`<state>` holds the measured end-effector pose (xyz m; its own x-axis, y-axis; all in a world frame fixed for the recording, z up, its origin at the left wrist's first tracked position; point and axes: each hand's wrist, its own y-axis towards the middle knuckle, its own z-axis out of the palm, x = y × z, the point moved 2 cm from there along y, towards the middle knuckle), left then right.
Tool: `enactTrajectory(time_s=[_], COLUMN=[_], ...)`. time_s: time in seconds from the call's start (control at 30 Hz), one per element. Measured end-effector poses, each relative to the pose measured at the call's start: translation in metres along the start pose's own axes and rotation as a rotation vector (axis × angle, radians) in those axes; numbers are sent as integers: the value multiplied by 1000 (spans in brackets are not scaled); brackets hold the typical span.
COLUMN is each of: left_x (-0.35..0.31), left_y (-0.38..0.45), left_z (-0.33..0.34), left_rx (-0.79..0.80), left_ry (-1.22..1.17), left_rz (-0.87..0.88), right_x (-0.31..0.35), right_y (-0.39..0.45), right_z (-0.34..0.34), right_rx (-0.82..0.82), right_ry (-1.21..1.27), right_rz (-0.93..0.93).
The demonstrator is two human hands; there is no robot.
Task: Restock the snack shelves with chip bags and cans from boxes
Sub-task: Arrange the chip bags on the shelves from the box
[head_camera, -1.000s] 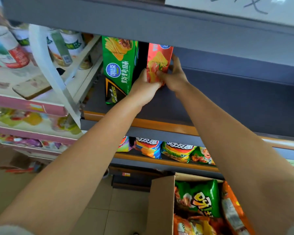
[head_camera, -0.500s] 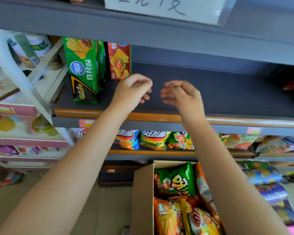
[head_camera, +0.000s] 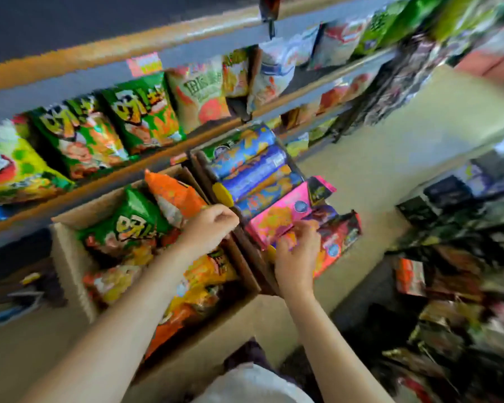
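The left cardboard box (head_camera: 70,257) is packed to its rim with chip bags (head_camera: 128,225), leaving no gap along its walls, and the left hand (head_camera: 207,228) hangs over its right edge. The adjoining box (head_camera: 204,173) is filled side by side with blue cans (head_camera: 253,173) and a pink carton (head_camera: 280,216), with the right hand (head_camera: 297,254) at the near end of that carton and a red carton (head_camera: 338,239) just beside it. Open passage exists over the pale floor strip (head_camera: 390,158) to the right of the boxes, bounded by the stocked shelf (head_camera: 186,141) behind and blurred stacked goods (head_camera: 454,257) on the right.
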<state>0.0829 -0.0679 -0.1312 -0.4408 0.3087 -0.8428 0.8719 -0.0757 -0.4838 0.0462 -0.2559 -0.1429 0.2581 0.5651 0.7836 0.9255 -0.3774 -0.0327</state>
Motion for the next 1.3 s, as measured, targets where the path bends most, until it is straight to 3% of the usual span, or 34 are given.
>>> enactTrajectory(time_s=[0.07,0.13,0.2,0.27,0.37,0.47,0.6,0.8,1.07,1.17,1.3], left_x=[-2,-9,-16,-17,-13,-14,-14,-9,-45,-61,-71], left_y=[14,26,38,50,62,68,72,60,-1,-30,-74], left_z=[44,74,94,108,123,129,131,121,82,46,-11], left_rx=[26,-76,-139,-97,-31,-49,-53,28,-137,-235,-345], left_ry=[121,281,375,436,607,785,626,-90,-782,-851,-741], left_rz=[40,114,138,57,-75,-72,-126,-294,-70,39,133], right_x=[-25,-55,-79,-94,-94,-95,-93,-67,50,98,156], right_y=[17,36,51,58,56,57,68,82,72,58,28], right_z=[-38,-62,-71,-69,-58,-45,-46,-71,-66,-53,-26], right_rx=[-144,-184,-90,57,211,213,210,262,397,472,662], right_ry=[-43,-121,-78,96,230,279,312,447,475,489,586], right_rz=[83,232,520,748,845,861,728,539,64,-20,-29])
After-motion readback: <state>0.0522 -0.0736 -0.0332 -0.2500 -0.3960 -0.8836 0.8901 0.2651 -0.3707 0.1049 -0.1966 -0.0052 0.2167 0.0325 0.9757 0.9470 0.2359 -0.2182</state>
